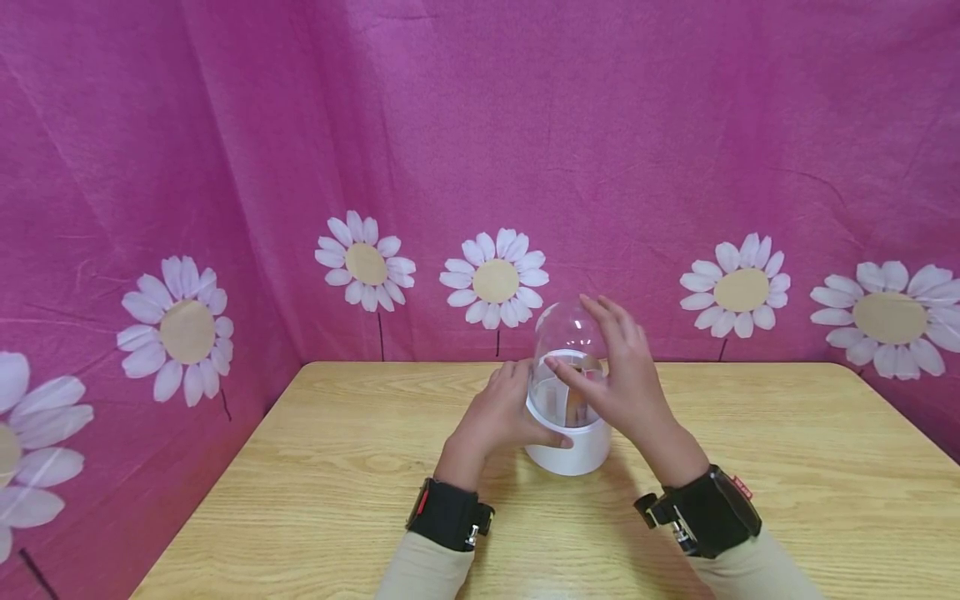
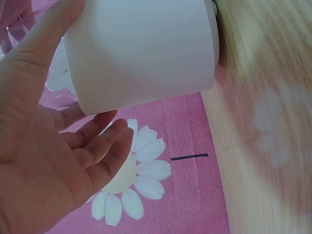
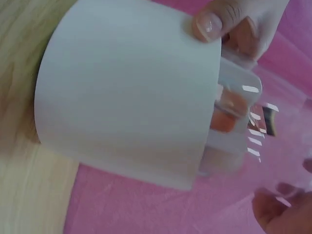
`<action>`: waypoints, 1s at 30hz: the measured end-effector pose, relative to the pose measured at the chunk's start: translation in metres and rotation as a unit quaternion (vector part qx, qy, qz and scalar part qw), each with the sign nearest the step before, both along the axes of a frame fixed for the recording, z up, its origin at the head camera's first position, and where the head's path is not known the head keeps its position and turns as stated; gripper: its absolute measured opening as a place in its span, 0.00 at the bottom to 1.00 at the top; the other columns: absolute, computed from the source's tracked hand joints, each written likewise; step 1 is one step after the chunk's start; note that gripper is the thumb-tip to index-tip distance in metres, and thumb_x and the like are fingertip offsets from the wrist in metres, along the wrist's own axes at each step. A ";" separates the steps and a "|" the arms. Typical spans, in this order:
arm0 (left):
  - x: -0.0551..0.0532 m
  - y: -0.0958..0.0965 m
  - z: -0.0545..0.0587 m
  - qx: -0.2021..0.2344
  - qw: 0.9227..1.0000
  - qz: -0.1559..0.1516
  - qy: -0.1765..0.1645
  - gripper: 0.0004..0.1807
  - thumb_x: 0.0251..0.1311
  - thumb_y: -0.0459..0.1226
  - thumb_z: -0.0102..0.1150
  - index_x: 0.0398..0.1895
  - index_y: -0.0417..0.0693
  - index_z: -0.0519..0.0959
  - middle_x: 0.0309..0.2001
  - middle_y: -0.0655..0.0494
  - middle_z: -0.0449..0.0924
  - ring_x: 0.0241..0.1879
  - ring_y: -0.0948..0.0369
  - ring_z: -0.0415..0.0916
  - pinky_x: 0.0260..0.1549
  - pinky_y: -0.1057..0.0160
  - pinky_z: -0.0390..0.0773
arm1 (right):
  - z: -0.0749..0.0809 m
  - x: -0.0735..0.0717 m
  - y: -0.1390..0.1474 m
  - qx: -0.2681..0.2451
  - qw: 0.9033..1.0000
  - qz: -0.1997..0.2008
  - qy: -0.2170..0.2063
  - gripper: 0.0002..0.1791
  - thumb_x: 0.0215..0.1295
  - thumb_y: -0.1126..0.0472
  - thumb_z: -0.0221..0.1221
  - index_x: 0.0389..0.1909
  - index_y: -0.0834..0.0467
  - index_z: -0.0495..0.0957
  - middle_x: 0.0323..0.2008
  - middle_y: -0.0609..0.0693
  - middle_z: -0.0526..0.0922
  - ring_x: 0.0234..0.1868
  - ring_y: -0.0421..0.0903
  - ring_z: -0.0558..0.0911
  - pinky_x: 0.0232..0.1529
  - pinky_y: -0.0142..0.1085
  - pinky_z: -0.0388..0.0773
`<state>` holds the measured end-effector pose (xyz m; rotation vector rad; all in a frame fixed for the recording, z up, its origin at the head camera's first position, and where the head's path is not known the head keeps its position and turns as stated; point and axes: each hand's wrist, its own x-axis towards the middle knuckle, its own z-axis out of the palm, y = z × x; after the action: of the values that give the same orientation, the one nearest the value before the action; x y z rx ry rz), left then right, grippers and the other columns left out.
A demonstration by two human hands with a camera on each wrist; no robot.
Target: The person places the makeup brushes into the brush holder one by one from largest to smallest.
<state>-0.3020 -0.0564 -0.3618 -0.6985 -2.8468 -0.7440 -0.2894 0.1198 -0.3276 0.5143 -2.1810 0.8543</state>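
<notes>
A round white holder [image 1: 581, 454] stands upright on the table under a clear dome lid [image 1: 558, 327]. My left hand [image 1: 498, 414] grips the holder at its upper left, thumb [image 3: 210, 25] over the front of the rim and fingers round the far side. On the dome's right side, my right hand [image 1: 628, 379] holds the clear plastic between spread thumb and fingers. Through the plastic show pale dividers [image 3: 234, 80], an orange item [image 3: 223, 122] and a dark-ended piece [image 3: 268, 121], perhaps a brush. The left wrist view has the holder's plain wall [image 2: 141, 53] above curled fingers.
The wood-grain table [image 1: 337, 500] reaches out to both sides of the holder. Behind it and at the left hangs a pink cloth [image 1: 600, 125] printed with large white daisies [image 1: 495, 281]. Both wrists wear black camera straps [image 1: 442, 512].
</notes>
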 end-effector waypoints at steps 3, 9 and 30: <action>-0.001 0.000 0.000 0.010 1.000 -0.001 -0.002 0.61 0.21 0.62 0.73 0.64 0.48 0.59 0.55 0.55 0.70 0.52 0.60 0.66 0.49 0.56 0.77 | 0.005 0.002 0.005 0.022 0.999 0.018 -0.021 0.35 0.61 0.46 0.56 0.69 0.45 0.58 0.67 0.61 0.63 0.64 0.63 0.62 0.55 0.70 0.63; -0.003 -0.001 -0.001 0.040 0.999 -0.007 -0.013 0.60 0.21 0.60 0.75 0.66 0.53 0.59 0.57 0.58 0.71 0.54 0.60 0.65 0.51 0.54 0.76 | 0.016 0.008 0.016 0.057 0.996 0.044 -0.052 0.28 0.70 0.51 0.44 0.70 0.43 0.54 0.67 0.63 0.63 0.65 0.62 0.61 0.57 0.69 0.62; -0.001 -0.009 0.002 0.031 0.999 0.009 -0.013 0.52 0.30 0.56 0.74 0.63 0.51 0.63 0.58 0.52 0.71 0.57 0.56 0.66 0.53 0.49 0.75 | 0.027 0.015 0.041 0.126 0.973 0.052 -0.184 0.31 0.65 0.69 0.45 0.68 0.71 0.50 0.51 0.73 0.77 0.49 0.62 0.78 0.49 0.58 0.77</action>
<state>-0.3033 -0.0652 -0.3598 -0.6590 -2.8363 -0.8412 -0.2748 0.1610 -0.3002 0.6401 -2.6443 0.7795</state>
